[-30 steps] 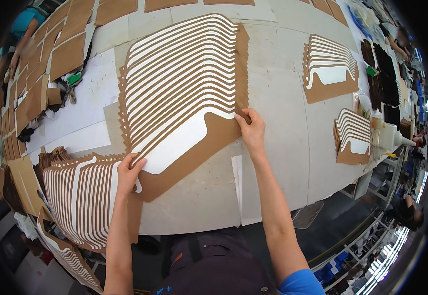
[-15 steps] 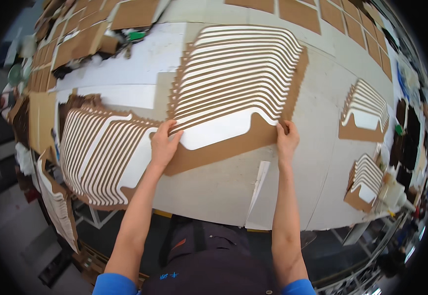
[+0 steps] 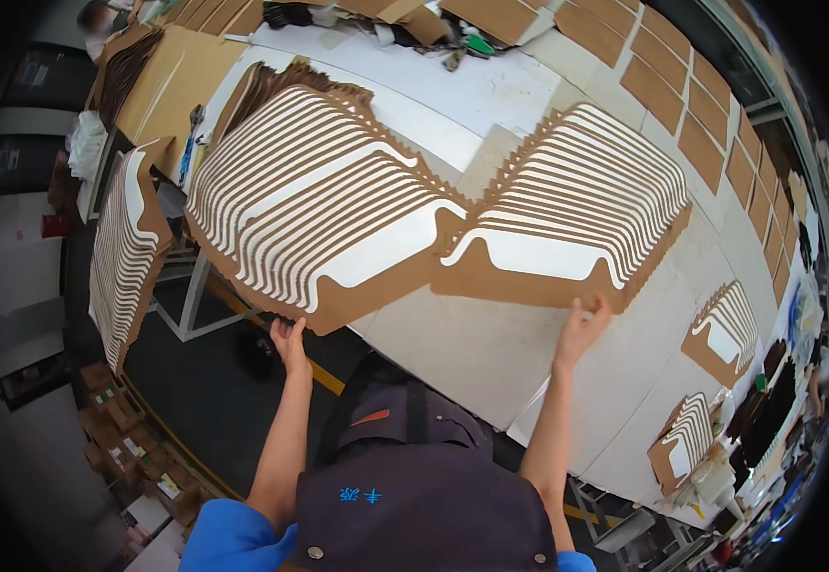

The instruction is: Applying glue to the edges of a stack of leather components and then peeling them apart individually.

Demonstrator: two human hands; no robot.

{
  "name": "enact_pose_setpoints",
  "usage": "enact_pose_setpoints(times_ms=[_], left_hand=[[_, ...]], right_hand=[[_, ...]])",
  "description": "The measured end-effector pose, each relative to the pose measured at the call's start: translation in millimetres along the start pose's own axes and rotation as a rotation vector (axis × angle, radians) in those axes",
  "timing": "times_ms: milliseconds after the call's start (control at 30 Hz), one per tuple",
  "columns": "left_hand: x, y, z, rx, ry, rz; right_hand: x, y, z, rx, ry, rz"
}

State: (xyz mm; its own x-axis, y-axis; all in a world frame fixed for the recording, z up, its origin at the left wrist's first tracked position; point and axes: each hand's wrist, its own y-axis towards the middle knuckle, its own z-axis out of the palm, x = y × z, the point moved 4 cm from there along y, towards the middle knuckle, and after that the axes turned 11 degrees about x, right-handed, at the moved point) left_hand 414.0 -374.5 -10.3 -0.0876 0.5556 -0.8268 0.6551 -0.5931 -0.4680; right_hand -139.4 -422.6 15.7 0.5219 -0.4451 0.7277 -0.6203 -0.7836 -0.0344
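Observation:
Two fanned stacks of brown cardboard-like panels with white shaped faces lie on the table, their inner corners meeting. The left stack [image 3: 376,253] is the larger and overhangs the table's near-left edge. My left hand [image 3: 290,345] is at its near corner, fingertips up against the edge, fingers slightly apart; no firm grip shows. Beside the near edge of the right stack [image 3: 548,255] is my right hand [image 3: 583,334], its thumb and fingers apart and nothing between them.
Two smaller fanned stacks [image 3: 722,334] [image 3: 681,440] stand at the right. Another stack [image 3: 128,253] hangs beyond the table's left side. Flat brown sheets [image 3: 657,86] line the far side. Cardboard boxes [image 3: 133,439] sit on the floor at lower left; a metal table frame [image 3: 187,303] shows there.
My view has turned left. Both hands have left the right stack's sides: the left hand is now at the left stack's near corner, the right hand by the right stack's front edge.

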Motion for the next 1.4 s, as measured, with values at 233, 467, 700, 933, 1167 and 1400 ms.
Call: enact_pose_setpoints(times_ms=[233,467,700,933,1167,1400], left_hand=[[8,17,11,0.562,-0.626,-0.177],[-12,7,3,0.638,-0.332,-0.221],[-83,-41,0,0.566,-0.176,-0.135],[-173,-101,-31,0.492,0.194,0.37],[-238,-143,-115,0.609,0.257,0.607],[-147,-104,-60,0.978,0.342,0.144]], right_hand=[[95,-134,96,0.493,0.158,-0.083],[116,-196,154,0.93,0.308,0.107],[176,-223,191,1.25,0.963,0.794],[198,-194,237,0.798,1.732,0.883],[208,-183,217,0.76,1.995,0.794],[71,-205,21,0.187,1.947,0.56]])
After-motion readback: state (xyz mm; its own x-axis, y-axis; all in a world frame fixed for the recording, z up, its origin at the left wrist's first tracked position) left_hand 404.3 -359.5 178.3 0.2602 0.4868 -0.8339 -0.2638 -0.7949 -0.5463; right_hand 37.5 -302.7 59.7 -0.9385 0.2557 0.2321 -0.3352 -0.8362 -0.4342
